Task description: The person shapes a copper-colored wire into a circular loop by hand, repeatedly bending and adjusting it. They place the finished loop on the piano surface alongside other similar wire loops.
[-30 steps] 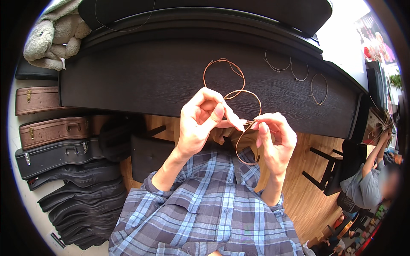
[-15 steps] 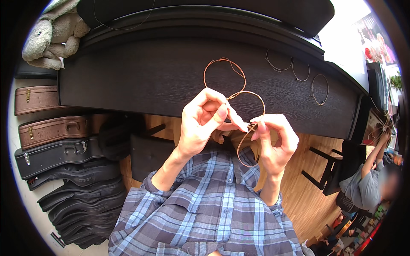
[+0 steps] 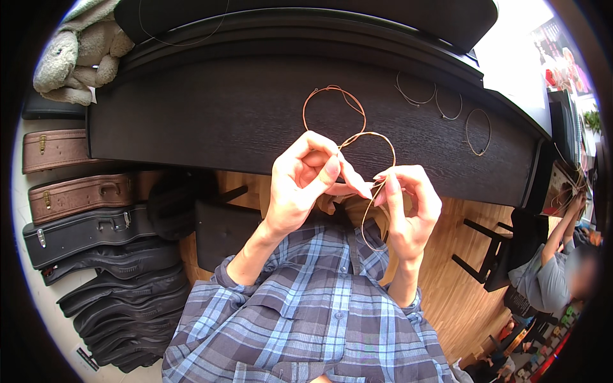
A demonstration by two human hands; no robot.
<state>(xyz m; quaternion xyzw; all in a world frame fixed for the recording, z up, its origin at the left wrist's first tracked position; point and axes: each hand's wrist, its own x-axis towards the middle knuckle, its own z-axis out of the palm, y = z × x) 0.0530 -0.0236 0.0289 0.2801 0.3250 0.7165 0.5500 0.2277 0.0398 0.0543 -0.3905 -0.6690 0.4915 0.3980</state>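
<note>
Over the piano lid's (image 3: 191, 115) near edge | right hand (image 3: 412, 207) pinches a looped bronze-coloured string (image 3: 369, 133), probably restraining its spring | left hand (image 3: 299, 182) narrowed alongside, hold unclear

Thin coppery wire (image 3: 369, 133), loosely looped, in mid-air

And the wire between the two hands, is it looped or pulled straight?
Looped: the coppery wire arcs from the left hand over to the right hand, and another curve hangs below.
</note>
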